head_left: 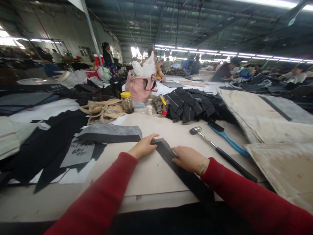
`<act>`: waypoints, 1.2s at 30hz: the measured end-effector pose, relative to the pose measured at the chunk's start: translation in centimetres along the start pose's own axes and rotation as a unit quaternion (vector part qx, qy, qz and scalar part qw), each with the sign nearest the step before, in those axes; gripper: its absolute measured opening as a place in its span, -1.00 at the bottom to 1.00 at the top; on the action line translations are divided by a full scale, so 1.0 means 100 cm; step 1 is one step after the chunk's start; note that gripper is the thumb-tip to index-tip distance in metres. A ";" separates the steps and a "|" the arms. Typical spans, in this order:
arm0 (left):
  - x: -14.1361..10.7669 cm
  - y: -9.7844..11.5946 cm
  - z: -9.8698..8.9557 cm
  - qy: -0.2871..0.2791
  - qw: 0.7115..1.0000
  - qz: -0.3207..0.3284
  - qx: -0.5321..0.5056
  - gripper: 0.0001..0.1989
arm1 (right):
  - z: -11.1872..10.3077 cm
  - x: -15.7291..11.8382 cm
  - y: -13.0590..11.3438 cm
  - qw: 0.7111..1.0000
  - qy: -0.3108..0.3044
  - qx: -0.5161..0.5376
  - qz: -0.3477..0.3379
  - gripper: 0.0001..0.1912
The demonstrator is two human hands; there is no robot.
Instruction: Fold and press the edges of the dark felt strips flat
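A long dark fabric strip (182, 171) lies slantwise over the pale board (144, 169), its near end hanging past the board's front edge. At the strip's far end, my left hand (144, 146) pinches the corner, with the index finger reaching past it. My right hand (188, 160) is closed on the strip's right edge partway along, its fingertips partly hidden. Left of my left hand rests a grey piece with a black border (112, 133). To the right are a hammer (220, 151) with a black handle and a blue-handled brush (228, 138).
Black fabric pieces (56, 140) spread at the left beneath a handwritten card (78, 153). Farther back stand a yellow-lidded jar (127, 103), a pink bag (138, 88) and a pile of dark pieces (190, 102). Pale stained sheets (283, 166) are at the right. Other people work beyond.
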State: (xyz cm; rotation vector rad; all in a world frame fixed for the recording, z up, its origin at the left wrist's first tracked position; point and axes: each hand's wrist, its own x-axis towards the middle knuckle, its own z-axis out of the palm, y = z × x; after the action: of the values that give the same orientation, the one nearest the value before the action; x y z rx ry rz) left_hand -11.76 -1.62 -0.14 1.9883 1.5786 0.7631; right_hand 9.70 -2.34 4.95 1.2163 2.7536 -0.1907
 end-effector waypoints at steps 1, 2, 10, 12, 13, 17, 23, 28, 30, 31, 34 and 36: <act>0.001 0.001 0.004 0.004 1.000 0.005 -0.008 -0.52 | -0.003 -0.001 0.002 0.999 -0.020 0.030 -0.007 -0.68; 0.002 0.002 0.008 0.004 1.000 0.011 -0.014 -0.56 | -0.006 0.000 0.006 0.998 -0.029 0.060 -0.013 -0.64; 0.002 0.010 0.010 -0.004 0.999 0.033 0.021 -0.78 | 0.016 0.049 0.024 0.967 0.124 0.214 -0.066 -0.74; 0.004 0.009 0.009 0.012 0.998 0.041 0.049 -0.80 | 0.025 0.058 0.022 0.960 0.136 0.231 -0.078 -0.78; 0.005 0.008 0.009 0.019 0.997 0.046 0.062 -0.81 | 0.029 0.061 0.021 0.958 0.145 0.236 -0.078 -0.78; 0.009 0.001 0.008 0.038 0.994 0.063 0.083 -0.80 | 0.038 0.063 0.020 0.949 0.177 0.249 -0.081 -0.77; 0.011 -0.003 0.007 0.052 0.992 0.083 0.077 -0.78 | 0.040 0.062 0.022 0.944 0.188 0.257 -0.089 -0.75; 0.008 -0.002 0.007 0.051 0.988 0.107 0.098 -0.77 | 0.040 0.060 0.023 0.947 0.195 0.231 -0.110 -0.77; 0.008 -0.001 0.006 0.045 0.983 0.122 0.126 -0.77 | 0.039 0.059 0.023 0.951 0.197 0.206 -0.123 -0.79; 0.007 0.000 0.006 0.037 0.980 0.132 0.146 -0.78 | 0.038 0.058 0.022 0.954 0.195 0.188 -0.129 -0.81; 0.005 0.002 0.001 -0.004 0.961 0.167 0.222 -0.78 | 0.035 0.057 0.020 0.964 0.184 0.122 -0.150 -0.80; 0.002 0.002 -0.002 -0.027 0.945 0.188 0.265 -0.78 | 0.033 0.056 0.019 0.968 0.175 0.077 -0.162 -0.78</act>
State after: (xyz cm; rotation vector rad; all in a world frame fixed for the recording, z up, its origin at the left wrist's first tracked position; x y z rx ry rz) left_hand -11.76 -1.46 0.18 2.7279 1.4990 0.4291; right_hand 7.55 2.42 0.69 0.8922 3.2959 -0.2447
